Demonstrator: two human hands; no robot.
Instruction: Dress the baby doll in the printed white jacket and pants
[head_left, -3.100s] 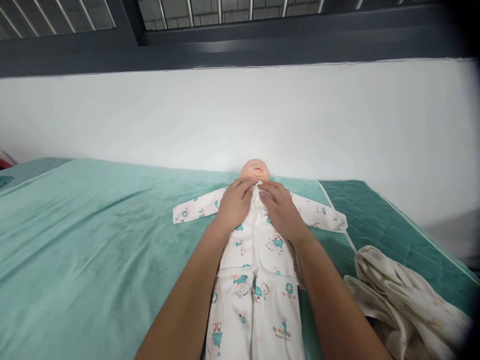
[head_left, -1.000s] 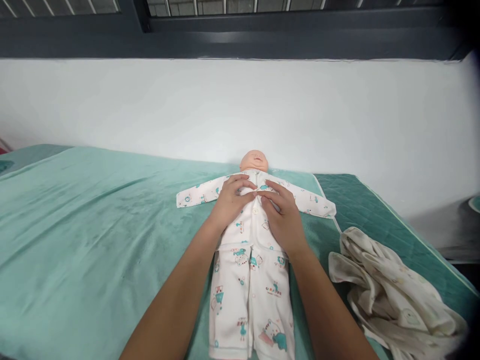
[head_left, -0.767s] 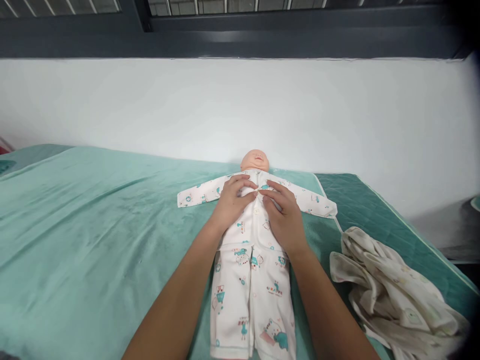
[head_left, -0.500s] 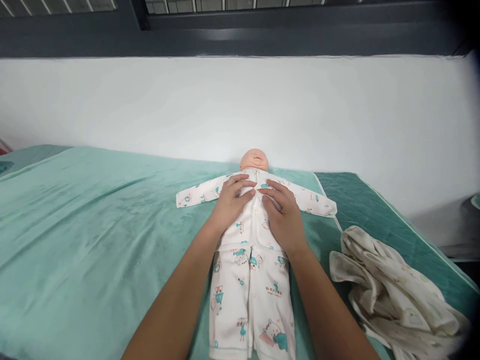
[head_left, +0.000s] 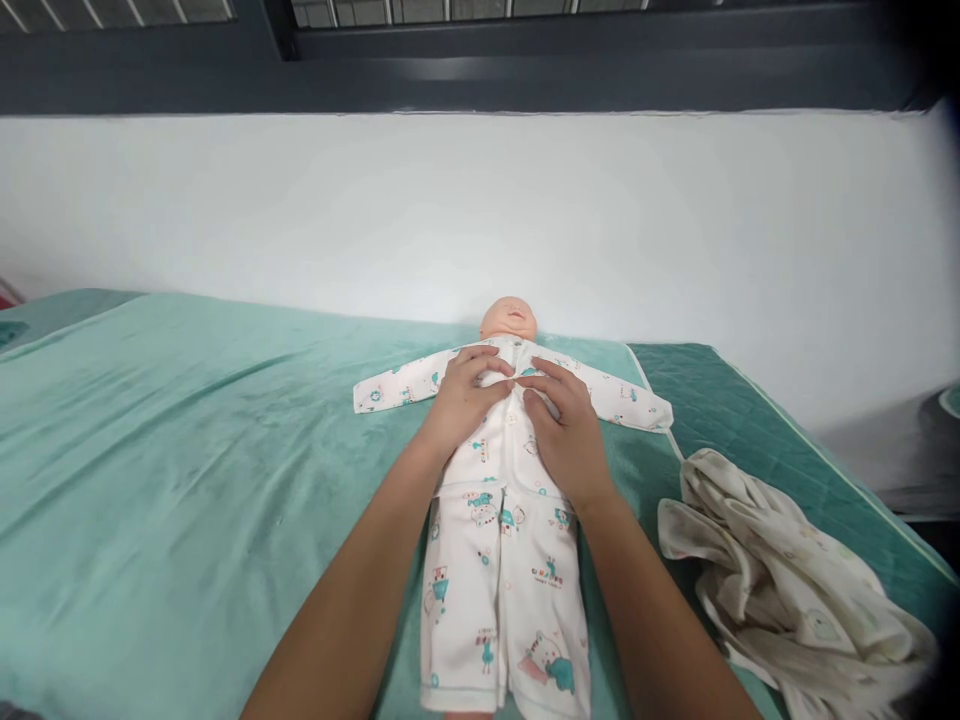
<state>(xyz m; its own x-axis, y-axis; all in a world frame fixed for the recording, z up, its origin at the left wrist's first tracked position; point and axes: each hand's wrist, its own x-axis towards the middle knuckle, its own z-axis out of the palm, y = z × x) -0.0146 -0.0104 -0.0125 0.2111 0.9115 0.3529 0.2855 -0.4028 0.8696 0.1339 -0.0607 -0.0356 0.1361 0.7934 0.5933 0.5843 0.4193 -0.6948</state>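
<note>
A baby doll (head_left: 509, 318) lies on its back with its head by the wall, dressed in a white printed baby shirt (head_left: 491, 450) and matching pants (head_left: 465, 590). Both sleeves stretch out to the sides. On the chest, my left hand (head_left: 466, 392) pinches the shirt's front edge at the button line between thumb and fingers. Facing it, my right hand (head_left: 564, 415) has its fingertips closed on the other side of the same opening. The fingertips of both hands nearly meet there. A lower button shows below them; the one between my fingers is hidden.
The doll rests on a light green blanket (head_left: 187, 480) with wrinkles. To the right, a crumpled cream cloth (head_left: 795, 590) lies partly on a darker green quilted mat (head_left: 720, 400). A white wall (head_left: 375, 210) stands behind, under a dark window frame (head_left: 480, 80).
My left thumb has shifted slightly toward the right fingertips at the shirt opening. A bit of the doll's foot now shows below the left pant leg. Otherwise little differs.
</note>
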